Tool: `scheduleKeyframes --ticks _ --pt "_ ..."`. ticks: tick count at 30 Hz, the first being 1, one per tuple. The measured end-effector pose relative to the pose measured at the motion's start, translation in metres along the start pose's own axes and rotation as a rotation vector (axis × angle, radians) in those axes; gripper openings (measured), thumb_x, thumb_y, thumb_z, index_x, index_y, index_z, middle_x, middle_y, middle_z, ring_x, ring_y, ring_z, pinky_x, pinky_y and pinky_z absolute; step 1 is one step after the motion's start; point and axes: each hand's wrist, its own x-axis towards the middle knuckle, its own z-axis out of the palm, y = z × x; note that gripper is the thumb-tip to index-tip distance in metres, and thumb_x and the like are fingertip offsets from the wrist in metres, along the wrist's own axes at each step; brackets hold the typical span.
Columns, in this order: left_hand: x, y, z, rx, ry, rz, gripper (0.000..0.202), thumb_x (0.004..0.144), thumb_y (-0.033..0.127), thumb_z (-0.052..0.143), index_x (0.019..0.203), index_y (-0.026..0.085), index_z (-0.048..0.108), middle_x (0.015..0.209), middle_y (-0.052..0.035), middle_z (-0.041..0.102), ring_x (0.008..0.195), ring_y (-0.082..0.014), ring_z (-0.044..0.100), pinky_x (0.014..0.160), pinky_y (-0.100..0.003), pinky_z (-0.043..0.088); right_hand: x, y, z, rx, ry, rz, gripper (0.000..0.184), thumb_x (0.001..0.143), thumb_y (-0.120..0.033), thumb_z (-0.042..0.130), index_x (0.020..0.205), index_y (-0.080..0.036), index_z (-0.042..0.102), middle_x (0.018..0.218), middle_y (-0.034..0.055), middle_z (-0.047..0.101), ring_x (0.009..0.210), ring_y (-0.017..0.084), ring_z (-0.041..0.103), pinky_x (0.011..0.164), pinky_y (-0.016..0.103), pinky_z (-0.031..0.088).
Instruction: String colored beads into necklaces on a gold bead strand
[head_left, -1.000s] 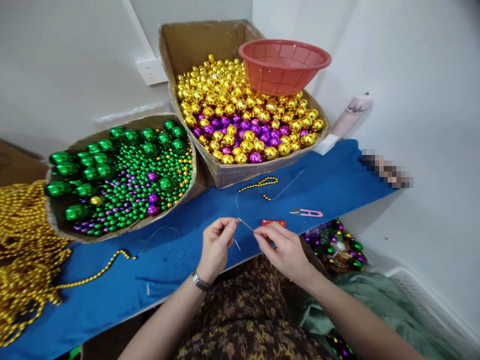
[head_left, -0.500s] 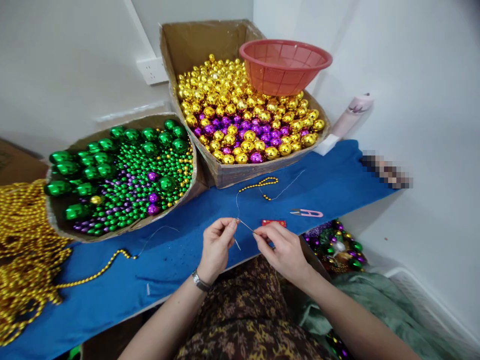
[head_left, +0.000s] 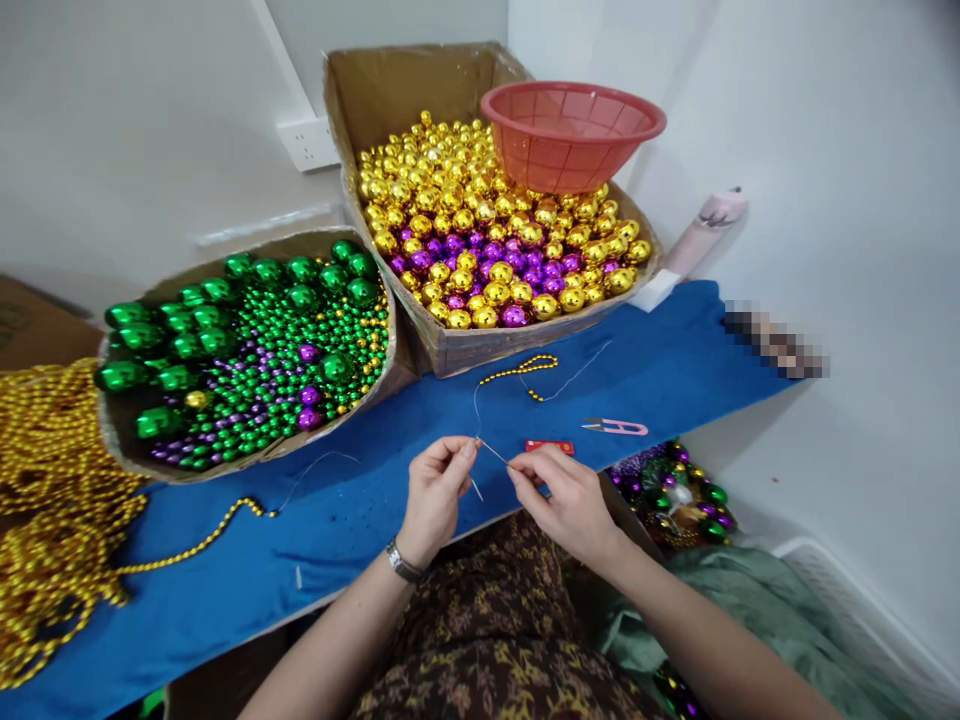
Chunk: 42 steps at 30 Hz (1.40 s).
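Observation:
Thumb and forefinger of my left hand (head_left: 444,492) pinch a pale thread (head_left: 476,403) at one end of a thin needle (head_left: 493,454). The needle's other end is held by the fingertips of my right hand (head_left: 566,497). From my left fingertips the thread runs up to a short strand of small gold beads (head_left: 525,368) on the blue cloth (head_left: 420,405). A short thread tail hangs below my left hand. Just beyond my right hand lies a small red packet (head_left: 550,447), partly hidden by it. Pink thread snips (head_left: 615,427) rest further right.
Behind stands a box (head_left: 480,348) of gold and purple balls with a red basket (head_left: 574,140) on top. Left of it, another box (head_left: 259,462) holds green and mixed beads. Gold bead strands (head_left: 52,520) pile up at far left. A pink cylinder (head_left: 709,230) leans by the wall.
My hands keep the same pinch on the needle and thread. The whole view has shifted very slightly; nothing else has visibly moved.

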Motion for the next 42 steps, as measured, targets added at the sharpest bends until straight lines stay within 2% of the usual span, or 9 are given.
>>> scheduleKeyframes --ticks 12,20,23,26,30,32,34,36,42 --pt "0.002 -0.003 -0.001 -0.017 -0.017 0.012 0.022 0.073 0.034 0.071 0.082 0.015 0.070 0.058 0.0032 0.051 0.045 -0.0026 0.031 0.043 -0.018 0.025 0.000 -0.001 0.002 0.012 -0.004 -0.026 0.015 0.090 -0.023 0.049 0.086 -0.020 0.064 0.077 0.0027 0.063 0.070 0.012 0.060 0.066 0.021 0.046" --pt "0.006 0.008 0.001 -0.039 -0.065 -0.060 0.023 0.072 0.033 0.072 0.078 0.013 0.066 0.061 0.0026 0.053 0.043 -0.0021 0.031 0.041 -0.019 0.025 0.003 -0.003 0.002 0.056 -0.127 -0.061 0.019 0.092 -0.023 0.046 0.094 -0.019 0.065 0.083 0.0051 0.065 0.078 0.014 0.061 0.075 0.026 0.047" --pt "0.009 0.016 0.001 -0.099 -0.113 -0.118 0.021 0.072 0.030 0.072 0.072 0.013 0.061 0.050 0.0075 0.037 0.043 -0.0025 0.026 0.041 -0.017 0.024 0.007 -0.004 0.001 0.331 -0.273 0.069 0.020 0.092 -0.030 0.048 0.100 -0.020 0.063 0.085 0.0050 0.066 0.075 0.014 0.061 0.071 0.027 0.048" --pt "0.011 0.020 0.001 -0.166 -0.136 -0.153 0.020 0.073 0.029 0.071 0.072 0.015 0.057 0.049 0.0090 0.028 0.044 -0.0032 0.023 0.041 -0.017 0.022 0.011 -0.004 0.003 0.851 -0.402 0.316 0.031 0.093 -0.039 0.045 0.114 -0.019 0.055 0.083 0.0037 0.067 0.061 0.010 0.060 0.061 0.024 0.049" --pt "0.015 0.017 -0.001 -0.155 -0.124 -0.158 0.021 0.074 0.032 0.071 0.078 0.016 0.057 0.059 0.0063 0.038 0.049 -0.0037 0.029 0.043 -0.016 0.027 0.016 0.009 0.009 1.181 -0.378 0.405 0.040 0.089 -0.045 0.051 0.117 -0.017 0.055 0.093 0.0076 0.068 0.072 0.011 0.064 0.069 0.026 0.051" --pt "0.020 0.014 -0.005 -0.143 -0.099 -0.174 0.023 0.073 0.033 0.072 0.079 0.017 0.057 0.071 0.0033 0.049 0.052 -0.0039 0.033 0.043 -0.016 0.029 0.024 0.029 0.007 1.063 -0.426 0.357 0.042 0.088 -0.045 0.052 0.121 -0.018 0.054 0.094 0.0080 0.069 0.073 0.012 0.065 0.070 0.027 0.052" --pt "0.026 0.012 -0.012 -0.137 -0.068 -0.194 0.025 0.070 0.034 0.073 0.079 0.018 0.057 0.079 0.0016 0.054 0.052 -0.0039 0.034 0.042 -0.016 0.030 0.037 0.062 -0.002 0.746 -0.413 0.345 0.038 0.089 -0.042 0.051 0.118 -0.018 0.056 0.091 0.0063 0.070 0.071 0.012 0.066 0.068 0.027 0.053" --pt "0.034 0.011 -0.021 -0.120 -0.040 -0.213 0.028 0.067 0.035 0.076 0.078 0.018 0.057 0.078 0.0015 0.055 0.051 -0.0038 0.033 0.041 -0.016 0.029 0.054 0.107 -0.021 0.387 -0.258 0.414 0.030 0.089 -0.037 0.049 0.109 -0.018 0.061 0.087 0.0044 0.070 0.071 0.012 0.066 0.069 0.027 0.053" --pt "0.058 0.001 -0.050 -0.023 0.101 -0.383 0.042 0.050 0.039 0.084 0.078 0.019 0.060 0.072 0.0024 0.056 0.049 -0.0042 0.036 0.041 -0.016 0.032 0.103 0.256 -0.089 -0.144 0.081 0.694 0.028 0.094 -0.032 0.042 0.114 -0.019 0.056 0.102 0.0073 0.064 0.092 0.018 0.062 0.085 0.039 0.049"
